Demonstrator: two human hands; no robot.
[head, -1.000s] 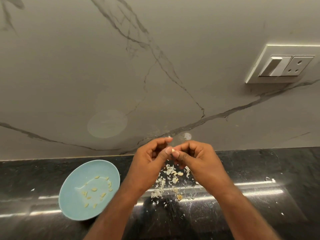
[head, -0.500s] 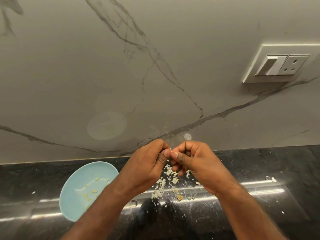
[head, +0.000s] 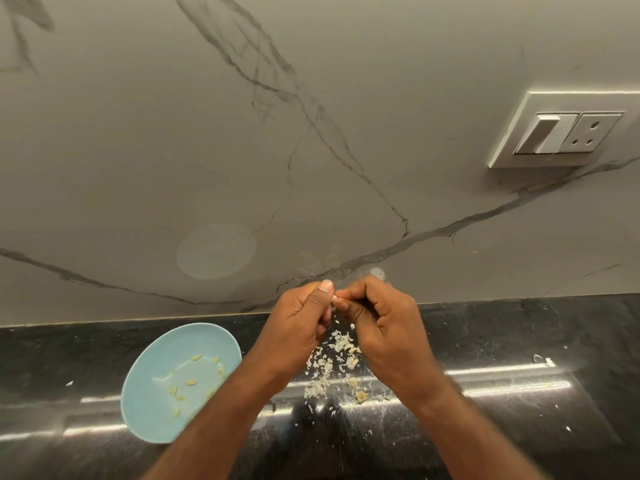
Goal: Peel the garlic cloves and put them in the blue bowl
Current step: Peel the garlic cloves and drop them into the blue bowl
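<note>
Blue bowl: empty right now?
No, several peeled garlic cloves lie inside the blue bowl.

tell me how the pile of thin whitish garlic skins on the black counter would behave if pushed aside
The thin whitish garlic skins look like small loose flakes, so they would probably scatter rather than slide as one heap. Stray bits lie far across the glossy black counter, which suggests they are very light and drift easily.

No lettering, number, brand or sign can be read. The switch plate is seen unmarked, as is the blue bowl far below and left of it.
</note>
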